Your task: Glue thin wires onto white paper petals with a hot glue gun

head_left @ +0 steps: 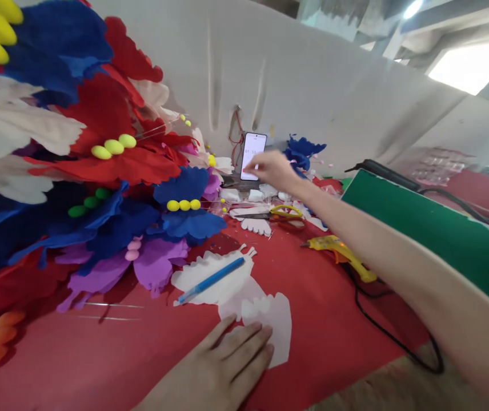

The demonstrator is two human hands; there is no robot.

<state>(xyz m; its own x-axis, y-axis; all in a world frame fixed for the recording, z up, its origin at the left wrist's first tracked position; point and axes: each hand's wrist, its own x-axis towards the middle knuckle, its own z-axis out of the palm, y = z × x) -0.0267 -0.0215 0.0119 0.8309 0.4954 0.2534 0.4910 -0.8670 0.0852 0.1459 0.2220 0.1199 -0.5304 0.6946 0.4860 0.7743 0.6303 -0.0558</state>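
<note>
My left hand [231, 362] lies flat with fingers stretched on white butterfly-shaped cutouts [281, 331] at the front of the red table. Beyond its fingertips, a blue capped pen [212, 279] rests on another white butterfly cutout [188, 271]. My right hand [274, 171] reaches far forward to a phone [253, 142] propped upright, which shows a timer. One fingertip is at the lower part of its screen, by a red button; the other fingers are bent and partly hidden. I see nothing held in this hand.
Blue, red, white and purple butterflies [111, 165] with coloured egg-shaped bodies crowd the left. Yellow-handled scissors [285, 213] and white scraps lie below the phone. A yellow glue gun [334, 248] with a black cord sits under my right forearm. A green board [433, 234] stands at right.
</note>
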